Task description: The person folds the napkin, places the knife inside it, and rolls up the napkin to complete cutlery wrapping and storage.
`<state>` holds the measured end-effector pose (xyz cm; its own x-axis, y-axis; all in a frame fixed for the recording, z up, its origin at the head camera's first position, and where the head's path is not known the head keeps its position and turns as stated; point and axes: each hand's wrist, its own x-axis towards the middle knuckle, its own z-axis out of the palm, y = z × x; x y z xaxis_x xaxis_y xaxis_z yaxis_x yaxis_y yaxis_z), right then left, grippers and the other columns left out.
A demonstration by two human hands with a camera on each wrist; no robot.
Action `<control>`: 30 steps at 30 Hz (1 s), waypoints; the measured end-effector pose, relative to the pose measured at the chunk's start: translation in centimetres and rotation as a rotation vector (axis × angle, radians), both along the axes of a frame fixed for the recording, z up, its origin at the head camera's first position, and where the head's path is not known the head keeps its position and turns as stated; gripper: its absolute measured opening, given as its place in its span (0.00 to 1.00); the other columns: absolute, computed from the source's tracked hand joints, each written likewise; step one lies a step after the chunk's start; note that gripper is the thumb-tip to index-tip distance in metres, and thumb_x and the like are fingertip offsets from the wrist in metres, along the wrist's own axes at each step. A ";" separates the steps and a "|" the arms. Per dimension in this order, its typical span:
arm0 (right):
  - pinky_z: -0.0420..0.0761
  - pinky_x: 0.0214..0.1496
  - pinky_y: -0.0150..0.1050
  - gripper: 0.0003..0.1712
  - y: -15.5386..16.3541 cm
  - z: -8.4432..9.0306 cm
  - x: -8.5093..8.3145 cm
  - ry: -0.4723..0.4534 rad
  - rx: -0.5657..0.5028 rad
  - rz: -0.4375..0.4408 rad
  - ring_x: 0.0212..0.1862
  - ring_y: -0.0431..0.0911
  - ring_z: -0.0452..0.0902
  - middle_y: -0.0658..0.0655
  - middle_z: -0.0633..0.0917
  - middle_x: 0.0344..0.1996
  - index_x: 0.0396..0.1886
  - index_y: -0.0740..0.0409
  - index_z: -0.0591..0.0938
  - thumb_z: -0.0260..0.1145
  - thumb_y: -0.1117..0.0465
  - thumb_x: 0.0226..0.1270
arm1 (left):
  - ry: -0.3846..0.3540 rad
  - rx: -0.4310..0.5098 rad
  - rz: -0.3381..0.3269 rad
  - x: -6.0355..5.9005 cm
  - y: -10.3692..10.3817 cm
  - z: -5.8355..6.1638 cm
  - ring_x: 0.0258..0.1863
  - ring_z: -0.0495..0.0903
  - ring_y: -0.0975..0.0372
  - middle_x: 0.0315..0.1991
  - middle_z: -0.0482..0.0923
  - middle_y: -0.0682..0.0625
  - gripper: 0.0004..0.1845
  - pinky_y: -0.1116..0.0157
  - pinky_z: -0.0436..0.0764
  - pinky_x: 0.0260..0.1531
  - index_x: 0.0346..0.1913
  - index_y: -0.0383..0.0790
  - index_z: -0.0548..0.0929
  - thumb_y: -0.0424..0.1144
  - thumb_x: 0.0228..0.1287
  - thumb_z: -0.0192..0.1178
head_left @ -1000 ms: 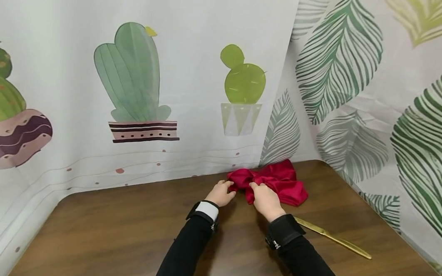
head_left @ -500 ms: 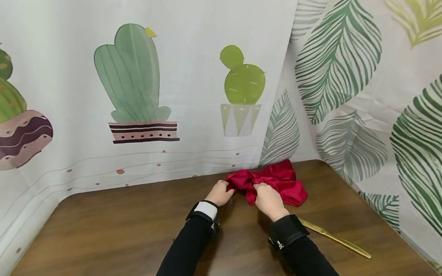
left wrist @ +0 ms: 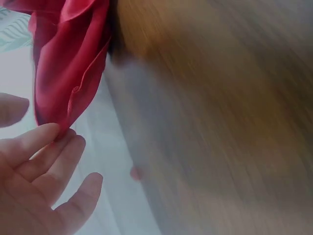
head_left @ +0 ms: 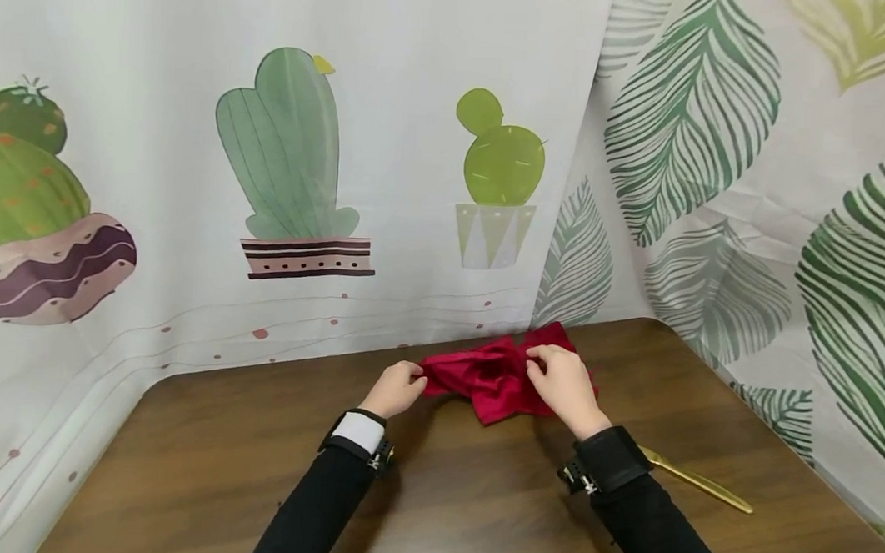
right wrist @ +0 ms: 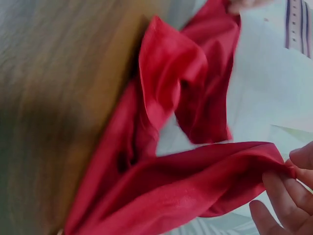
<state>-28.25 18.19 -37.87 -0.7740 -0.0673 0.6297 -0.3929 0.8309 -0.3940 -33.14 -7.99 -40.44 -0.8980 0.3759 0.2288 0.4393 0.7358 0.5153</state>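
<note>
Wooden table (head_left: 252,475), cactus-print curtain (head_left: 291,160) behind it, leaf-print curtain (head_left: 756,159) on the right side. Red cloth napkin (head_left: 491,378) lies bunched at the table's far edge, near the corner where the curtains meet. Left hand (head_left: 395,388) pinches the napkin's left corner between fingertips (left wrist: 46,137). Right hand (head_left: 566,385) pinches a fold at the napkin's upper right edge; wrist view shows fingers (right wrist: 286,183) clamped on the hem. Gold table knife (head_left: 698,482) lies flat on the table just right of the right sleeve, apart from the napkin.
</note>
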 end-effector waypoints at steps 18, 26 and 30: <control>0.70 0.24 0.39 0.06 2.3 3.0 1.2 0.065 -0.240 -0.011 0.22 0.47 0.74 0.59 0.80 0.19 0.28 0.66 0.81 0.58 0.73 0.52 | 0.081 0.075 0.309 5.9 -12.1 2.8 0.29 0.75 0.55 0.30 0.80 0.41 0.08 0.61 0.73 0.29 0.33 0.28 0.81 0.29 0.51 0.57; 0.68 0.24 0.39 0.07 3.5 2.1 1.5 -0.001 -0.210 -0.030 0.22 0.49 0.72 0.60 0.80 0.19 0.29 0.67 0.80 0.55 0.74 0.53 | -0.025 0.027 0.358 9.7 -17.3 2.4 0.31 0.77 0.54 0.30 0.80 0.40 0.08 0.60 0.73 0.30 0.33 0.27 0.80 0.29 0.52 0.55; 0.65 0.22 0.38 0.10 3.8 1.1 1.4 -0.054 -0.164 -0.020 0.20 0.48 0.67 0.63 0.80 0.24 0.29 0.68 0.80 0.51 0.76 0.54 | -0.088 0.015 0.357 11.9 -19.1 1.7 0.27 0.76 0.57 0.29 0.80 0.41 0.07 0.63 0.72 0.26 0.32 0.27 0.80 0.27 0.51 0.55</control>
